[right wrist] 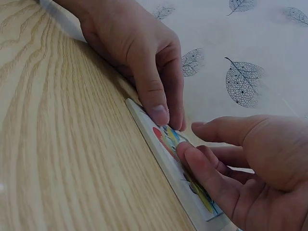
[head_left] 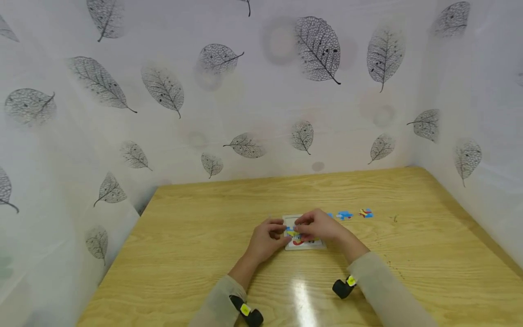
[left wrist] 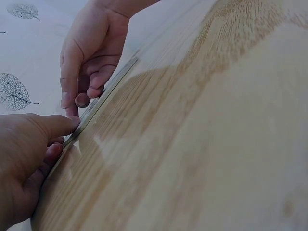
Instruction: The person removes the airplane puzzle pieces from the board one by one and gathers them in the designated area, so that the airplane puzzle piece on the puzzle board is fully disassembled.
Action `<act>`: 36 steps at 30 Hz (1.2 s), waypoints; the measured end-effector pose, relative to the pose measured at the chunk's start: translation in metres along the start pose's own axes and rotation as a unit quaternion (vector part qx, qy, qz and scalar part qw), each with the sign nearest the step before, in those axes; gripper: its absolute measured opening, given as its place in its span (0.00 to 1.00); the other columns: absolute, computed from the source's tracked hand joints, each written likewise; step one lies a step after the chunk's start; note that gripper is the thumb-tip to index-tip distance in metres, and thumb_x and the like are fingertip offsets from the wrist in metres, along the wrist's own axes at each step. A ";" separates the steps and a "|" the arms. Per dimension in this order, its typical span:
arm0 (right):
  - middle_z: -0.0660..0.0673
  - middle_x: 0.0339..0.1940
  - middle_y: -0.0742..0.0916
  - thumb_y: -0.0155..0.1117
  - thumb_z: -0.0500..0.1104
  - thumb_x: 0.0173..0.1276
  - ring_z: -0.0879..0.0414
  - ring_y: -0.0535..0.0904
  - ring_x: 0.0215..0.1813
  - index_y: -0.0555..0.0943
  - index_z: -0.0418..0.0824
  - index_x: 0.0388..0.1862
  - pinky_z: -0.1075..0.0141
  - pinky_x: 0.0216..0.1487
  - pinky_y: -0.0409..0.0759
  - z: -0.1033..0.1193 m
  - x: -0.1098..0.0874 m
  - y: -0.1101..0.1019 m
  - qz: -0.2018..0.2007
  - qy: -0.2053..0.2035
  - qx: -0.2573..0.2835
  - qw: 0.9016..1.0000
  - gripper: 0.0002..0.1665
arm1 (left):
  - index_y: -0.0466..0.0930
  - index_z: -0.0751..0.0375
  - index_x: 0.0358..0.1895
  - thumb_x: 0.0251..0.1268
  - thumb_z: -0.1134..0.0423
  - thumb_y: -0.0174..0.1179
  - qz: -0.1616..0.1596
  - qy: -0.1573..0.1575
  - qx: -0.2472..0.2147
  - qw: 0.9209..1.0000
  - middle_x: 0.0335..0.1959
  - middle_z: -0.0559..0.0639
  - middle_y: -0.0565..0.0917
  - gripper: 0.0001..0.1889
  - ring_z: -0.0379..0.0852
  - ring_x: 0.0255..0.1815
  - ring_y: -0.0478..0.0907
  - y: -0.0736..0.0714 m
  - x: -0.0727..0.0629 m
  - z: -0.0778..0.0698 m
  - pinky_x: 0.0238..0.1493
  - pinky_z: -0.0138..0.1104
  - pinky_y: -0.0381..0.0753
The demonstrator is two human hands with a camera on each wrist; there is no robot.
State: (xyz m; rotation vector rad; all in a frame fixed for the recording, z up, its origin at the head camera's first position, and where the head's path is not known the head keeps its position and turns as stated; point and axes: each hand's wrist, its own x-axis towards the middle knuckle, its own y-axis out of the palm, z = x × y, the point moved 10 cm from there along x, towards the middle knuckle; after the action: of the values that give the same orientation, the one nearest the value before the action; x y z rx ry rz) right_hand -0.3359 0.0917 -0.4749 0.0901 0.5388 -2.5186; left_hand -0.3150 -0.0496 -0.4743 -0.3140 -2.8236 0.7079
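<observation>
A small jigsaw puzzle point(head_left: 297, 242) in a white tray lies on the table, partly covered by both hands. My left hand point(head_left: 265, 240) holds the tray's left side, its thumb over the picture and the other fingers along the edge. From the right, my right hand point(head_left: 323, 225) reaches over the puzzle. In the right wrist view its lower fingertips point(right wrist: 185, 151) touch the picture, while another finger stands apart above them. Between those fingers no piece shows. Red, yellow and blue parts of the picture point(right wrist: 166, 139) are visible there.
Loose puzzle pieces lie right of the tray: a blue one point(head_left: 344, 215) and a red, yellow and blue one point(head_left: 366, 213), with another half hidden by the right hand. The wooden table point(head_left: 204, 227) meets a leaf-patterned curtain point(head_left: 261, 104) at the back and sides.
</observation>
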 end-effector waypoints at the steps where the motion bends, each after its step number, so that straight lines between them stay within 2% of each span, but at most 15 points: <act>1: 0.39 0.38 0.88 0.63 0.43 0.73 0.56 0.86 0.32 0.80 0.27 0.57 0.62 0.37 0.87 0.000 0.000 0.000 -0.002 0.000 -0.004 1.000 0.22 | 0.87 0.67 0.47 0.58 0.62 0.73 0.000 0.000 -0.001 1.000 0.59 0.56 0.81 0.16 0.41 0.41 0.80 0.000 0.000 0.000 0.42 0.25 0.80; 8: 0.41 0.34 0.87 0.61 0.41 0.74 0.56 0.84 0.29 0.82 0.29 0.52 0.63 0.32 0.85 0.000 0.003 0.002 -0.003 -0.012 -0.026 1.000 0.17 | 0.86 0.67 0.48 0.57 0.62 0.73 -0.002 -0.003 -0.003 1.000 0.58 0.56 0.81 0.17 0.41 0.41 0.80 -0.001 0.000 0.001 0.42 0.26 0.79; 16: 0.40 0.36 0.84 0.61 0.38 0.73 0.57 0.83 0.30 0.78 0.29 0.48 0.65 0.33 0.85 -0.001 0.003 0.002 -0.008 -0.006 0.026 1.000 0.12 | 0.86 0.68 0.49 0.58 0.62 0.73 -0.001 -0.002 -0.005 1.000 0.58 0.56 0.81 0.18 0.43 0.43 0.80 0.000 0.000 0.003 0.43 0.27 0.80; 22: 0.38 0.38 0.86 0.61 0.37 0.73 0.55 0.86 0.32 0.79 0.28 0.51 0.63 0.37 0.87 -0.006 0.001 -0.002 -0.003 0.007 0.053 0.999 0.14 | 0.86 0.67 0.49 0.57 0.62 0.74 -0.003 -0.004 -0.005 1.000 0.57 0.55 0.82 0.18 0.43 0.43 0.80 0.000 0.000 0.002 0.43 0.26 0.80; 27: 0.37 0.43 0.86 0.61 0.38 0.74 0.53 0.88 0.38 0.80 0.28 0.54 0.62 0.42 0.87 -0.013 -0.002 -0.012 -0.012 0.032 0.076 0.997 0.16 | 0.86 0.68 0.49 0.57 0.62 0.74 -0.003 -0.004 -0.003 1.000 0.58 0.55 0.82 0.19 0.41 0.42 0.80 0.000 -0.001 0.002 0.42 0.25 0.80; 36: 0.37 0.45 0.84 0.61 0.37 0.74 0.53 0.88 0.38 0.78 0.26 0.57 0.64 0.42 0.87 -0.022 -0.010 -0.035 -0.011 0.039 0.099 0.994 0.19 | 0.86 0.67 0.49 0.57 0.61 0.74 -0.004 -0.006 0.003 1.000 0.57 0.55 0.81 0.19 0.42 0.43 0.80 0.001 0.001 0.003 0.43 0.26 0.80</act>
State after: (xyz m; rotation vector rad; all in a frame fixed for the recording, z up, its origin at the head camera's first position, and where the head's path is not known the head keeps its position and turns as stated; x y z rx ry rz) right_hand -0.3473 0.1325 -0.4801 0.2583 0.3211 -2.5933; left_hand -0.3165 -0.0502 -0.4773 -0.2986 -2.8322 0.7183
